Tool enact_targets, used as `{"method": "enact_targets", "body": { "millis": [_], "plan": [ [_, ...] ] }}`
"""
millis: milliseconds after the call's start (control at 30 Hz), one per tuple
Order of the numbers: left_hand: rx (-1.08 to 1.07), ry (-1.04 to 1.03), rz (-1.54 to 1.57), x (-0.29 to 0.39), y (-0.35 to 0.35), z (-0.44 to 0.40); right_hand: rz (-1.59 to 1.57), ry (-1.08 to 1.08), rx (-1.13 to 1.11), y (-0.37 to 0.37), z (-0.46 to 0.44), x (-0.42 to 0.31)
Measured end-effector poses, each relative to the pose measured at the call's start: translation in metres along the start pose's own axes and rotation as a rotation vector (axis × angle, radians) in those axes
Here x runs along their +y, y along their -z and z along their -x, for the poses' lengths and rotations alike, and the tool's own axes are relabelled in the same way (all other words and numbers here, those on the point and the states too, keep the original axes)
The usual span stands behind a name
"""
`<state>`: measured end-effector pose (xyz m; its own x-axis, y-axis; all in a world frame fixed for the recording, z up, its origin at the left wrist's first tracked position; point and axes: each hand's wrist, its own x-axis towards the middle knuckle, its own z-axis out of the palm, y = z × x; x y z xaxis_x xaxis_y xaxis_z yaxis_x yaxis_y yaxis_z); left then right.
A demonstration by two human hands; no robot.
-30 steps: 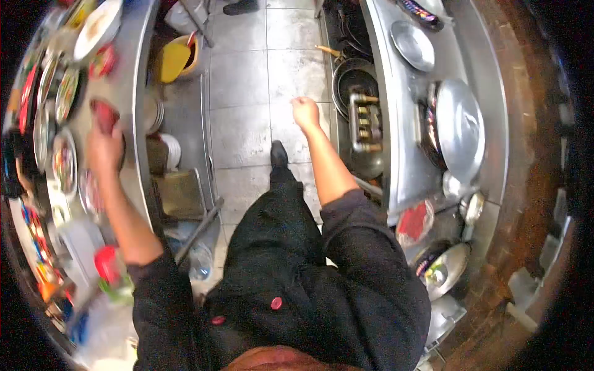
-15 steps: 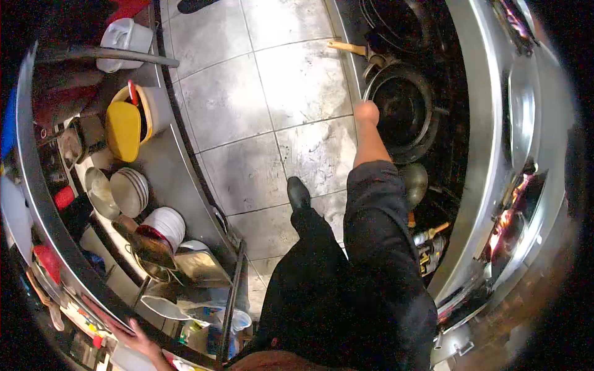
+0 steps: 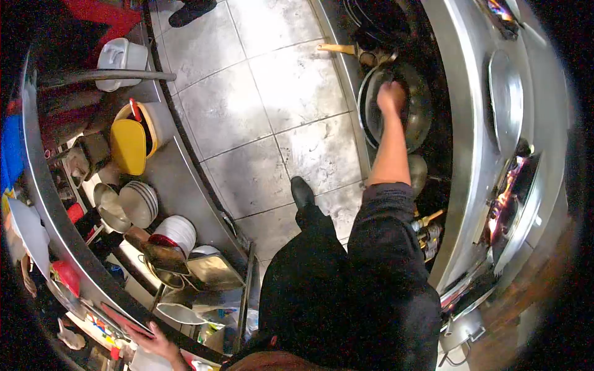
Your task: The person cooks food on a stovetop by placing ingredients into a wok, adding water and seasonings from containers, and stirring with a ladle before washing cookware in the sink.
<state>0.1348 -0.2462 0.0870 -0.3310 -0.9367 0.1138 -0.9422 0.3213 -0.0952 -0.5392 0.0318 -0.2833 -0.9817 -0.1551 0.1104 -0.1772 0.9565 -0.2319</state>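
My right hand (image 3: pixel 391 99) reaches down to the low shelf on the right. Its fingers are closed over a dark round pan (image 3: pixel 421 114); what they grip is hidden. Beneath that pan shows the pale rim of another one (image 3: pixel 366 127). A wooden handle (image 3: pixel 336 48) sticks out over the shelf edge just beyond. At lower left, my left hand (image 3: pixel 159 345) rests at the counter edge with its fingers stretched out. Beside its fingertips lies a flat reddish-brown piece (image 3: pixel 124 318), whose kind I cannot make out.
Burner flames (image 3: pixel 504 210) show beside metal pans on the stove (image 3: pixel 458 154) at right. On the left shelf are stacked bowls (image 3: pixel 137 204), white plates (image 3: pixel 176 234) and a tub with a yellow lid (image 3: pixel 129 147). Another person's shoe (image 3: pixel 192 11) is on the tiled floor (image 3: pixel 247 105).
My right hand has moved from the pan's near rim to over its middle, and the dark pan now sits tilted and shifted. Another person's shoe shows more at the top.
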Motion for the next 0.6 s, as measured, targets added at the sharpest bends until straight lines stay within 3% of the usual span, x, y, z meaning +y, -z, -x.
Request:
{"method": "enact_targets", "body": {
  "millis": [100, 167, 267, 300, 333, 400, 467, 500, 533, 600],
  "plan": [
    [0.020, -0.039, 0.020, -0.008, -0.003, 0.002, 0.186, 0.061, -0.096, 0.030, -0.033, 0.011],
    [0.024, -0.013, 0.062, -0.013, 0.000, 0.003, 0.347, 0.138, -0.287, 0.036, -0.049, 0.026],
    [0.003, 0.076, 0.126, -0.012, -0.007, 0.006, 0.190, 0.109, -0.179, 0.011, -0.038, 0.014],
    [-0.002, 0.040, 0.091, -0.012, -0.005, 0.005, -0.001, -0.072, 0.013, 0.004, -0.032, -0.012],
    [-0.008, 0.002, 0.051, -0.013, -0.003, 0.004, -0.006, -0.150, -0.237, 0.011, -0.034, -0.024],
    [0.015, -0.058, 0.045, -0.017, -0.005, 0.005, -0.024, -0.137, -0.240, -0.023, -0.058, -0.030],
    [-0.080, 0.134, 0.190, -0.009, -0.001, 0.006, -0.039, -0.138, -0.228, -0.017, -0.066, -0.050],
    [-0.144, 0.166, 0.082, -0.047, 0.001, 0.010, -0.060, -0.135, -0.204, -0.014, -0.070, -0.062],
    [-0.160, 0.260, 0.070, -0.090, -0.004, 0.020, -0.058, -0.131, -0.186, -0.028, -0.082, -0.061],
    [-0.167, 0.268, 0.094, -0.071, -0.004, 0.023, 0.035, -0.083, -0.152, -0.090, -0.113, -0.026]
  ]
}}
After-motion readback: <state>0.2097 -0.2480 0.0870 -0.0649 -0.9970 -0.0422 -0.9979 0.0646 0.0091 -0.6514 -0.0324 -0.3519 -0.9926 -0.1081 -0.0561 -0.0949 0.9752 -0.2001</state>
